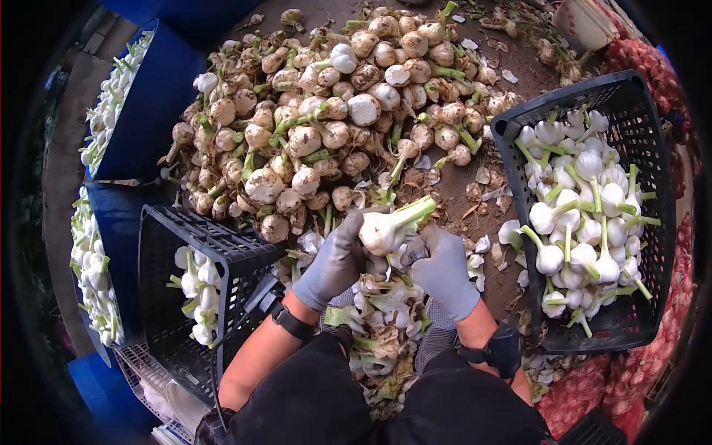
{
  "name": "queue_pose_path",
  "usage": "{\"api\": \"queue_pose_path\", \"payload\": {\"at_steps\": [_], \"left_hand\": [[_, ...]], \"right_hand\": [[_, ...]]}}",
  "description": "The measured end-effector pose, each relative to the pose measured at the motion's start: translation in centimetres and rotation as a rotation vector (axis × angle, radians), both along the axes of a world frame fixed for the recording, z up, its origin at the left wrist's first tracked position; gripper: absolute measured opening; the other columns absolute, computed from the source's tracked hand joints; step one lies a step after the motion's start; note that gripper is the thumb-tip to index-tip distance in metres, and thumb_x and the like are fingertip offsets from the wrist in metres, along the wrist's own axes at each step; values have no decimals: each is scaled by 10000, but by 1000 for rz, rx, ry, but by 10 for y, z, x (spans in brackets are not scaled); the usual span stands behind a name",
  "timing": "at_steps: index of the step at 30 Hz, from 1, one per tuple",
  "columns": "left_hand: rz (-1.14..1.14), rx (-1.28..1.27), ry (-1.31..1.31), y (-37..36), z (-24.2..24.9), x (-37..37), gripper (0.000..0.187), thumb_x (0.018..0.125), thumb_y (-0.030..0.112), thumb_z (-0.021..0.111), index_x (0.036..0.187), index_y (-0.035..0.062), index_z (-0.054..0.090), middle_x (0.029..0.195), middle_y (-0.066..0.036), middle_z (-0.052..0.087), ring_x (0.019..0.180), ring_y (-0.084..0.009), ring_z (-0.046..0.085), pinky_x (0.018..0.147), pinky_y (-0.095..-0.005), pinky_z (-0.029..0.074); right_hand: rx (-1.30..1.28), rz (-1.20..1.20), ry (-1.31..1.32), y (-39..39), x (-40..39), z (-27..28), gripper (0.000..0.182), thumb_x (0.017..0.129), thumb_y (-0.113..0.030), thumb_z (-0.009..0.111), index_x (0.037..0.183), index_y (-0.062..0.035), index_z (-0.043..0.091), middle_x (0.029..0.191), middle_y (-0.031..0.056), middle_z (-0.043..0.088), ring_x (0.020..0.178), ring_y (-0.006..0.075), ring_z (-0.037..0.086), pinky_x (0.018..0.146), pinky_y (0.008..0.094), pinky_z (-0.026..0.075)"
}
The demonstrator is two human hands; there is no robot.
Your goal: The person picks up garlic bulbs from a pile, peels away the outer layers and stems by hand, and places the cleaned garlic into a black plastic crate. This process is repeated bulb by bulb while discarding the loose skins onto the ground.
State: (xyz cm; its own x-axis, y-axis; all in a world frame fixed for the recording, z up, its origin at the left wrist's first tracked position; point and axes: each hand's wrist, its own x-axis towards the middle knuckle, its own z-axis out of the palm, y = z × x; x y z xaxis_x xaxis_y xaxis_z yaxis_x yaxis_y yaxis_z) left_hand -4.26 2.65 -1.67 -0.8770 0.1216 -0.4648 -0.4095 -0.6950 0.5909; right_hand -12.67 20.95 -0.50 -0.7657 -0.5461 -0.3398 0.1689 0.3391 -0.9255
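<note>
A garlic bulb with a thick green stem pointing up and right is held between my gloved hands. My left hand has its fingers closed around the bulb's left side. My right hand, closed just below the stem, grips a small dark object, perhaps a tool, too hidden to name surely. Beyond my hands lies a large heap of soil-stained garlic. Below them, white peelings and leaves cover the ground between my legs.
To the right stands a black crate of cleaned white garlic. Another black crate, tilted and holding some bulbs, is at the left. Blue containers of garlic line the far left. Red net sacks lie at the lower right.
</note>
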Motion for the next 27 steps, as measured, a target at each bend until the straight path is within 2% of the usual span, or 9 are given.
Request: {"api": "queue_pose_path", "payload": {"at_steps": [2, 4, 6, 9, 12, 16, 20, 23, 27], "left_hand": [[8, 261, -27, 4, -3, 1, 721, 921, 617, 517, 1421, 109, 414, 1106, -88, 632, 799, -146, 662, 650, -305, 556], [-9, 110, -48, 9, 9, -4, 802, 902, 727, 408, 1474, 170, 332, 1101, -88, 631, 801, -151, 651, 649, -269, 533], [8, 88, 21, 12, 18, -3, 794, 931, 600, 519, 1510, 132, 244, 1159, -105, 618, 847, -145, 638, 711, -266, 527], [-89, -488, 80, 12, 6, 4, 913, 802, 86, 782, 1517, 56, 215, 1290, -89, 522, 894, -136, 596, 764, -306, 533], [90, -362, -313, 5, 28, 11, 587, 957, 254, 611, 1424, -10, 372, 1171, -87, 600, 983, -120, 588, 875, -255, 489], [78, -995, 137, 5, 13, 19, 420, 978, 222, 539, 1326, -9, 498, 1094, -41, 618, 985, -116, 577, 887, -272, 469], [-31, -663, -35, 10, 20, 27, 418, 877, 233, 694, 1188, -30, 598, 1131, -92, 629, 1025, -153, 587, 919, -286, 458], [174, -382, -123, 4, 20, 33, 407, 910, 293, 679, 1152, -28, 616, 995, -63, 655, 901, -97, 617, 849, -238, 497], [340, -81, 48, -8, 47, 40, 463, 1014, 419, 456, 1079, -5, 628, 1285, -200, 591, 1174, -247, 583, 1004, -363, 457]], "right_hand": [[286, 151, 842, 1, 2, -8, 134, 879, -62, 594, 950, 47, 622, 771, 103, 660, 689, 137, 627, 601, 302, 490], [177, 60, 795, -2, 2, -12, 140, 894, -114, 626, 924, 21, 646, 796, 89, 666, 769, 152, 659, 692, 304, 511], [-257, -101, -273, -3, 3, 0, 165, 921, -98, 590, 1003, 31, 654, 913, 74, 686, 836, 120, 642, 733, 287, 508], [-157, 50, -190, 4, 3, -10, 194, 924, -33, 534, 1068, 48, 635, 961, 68, 690, 837, 103, 626, 746, 275, 507], [-199, 18, -408, 5, 7, -2, 220, 894, -7, 545, 1093, 53, 617, 957, 83, 683, 837, 116, 629, 752, 273, 509], [-173, 145, -324, 3, 34, -12, 269, 877, -61, 592, 1126, 41, 595, 979, 86, 676, 878, 133, 626, 800, 295, 509], [-180, 268, -432, 4, 32, -2, 222, 894, -68, 615, 1098, 16, 636, 999, 54, 686, 899, 122, 626, 825, 306, 504], [143, 327, 148, 9, 25, -5, 225, 789, -151, 627, 953, 2, 645, 774, 263, 629, 785, 436, 633, 697, 466, 505], [614, 312, 308, 21, 14, -22, 241, 747, -159, 623, 935, -15, 666, 778, 220, 653, 790, 400, 650, 724, 474, 517]]}}
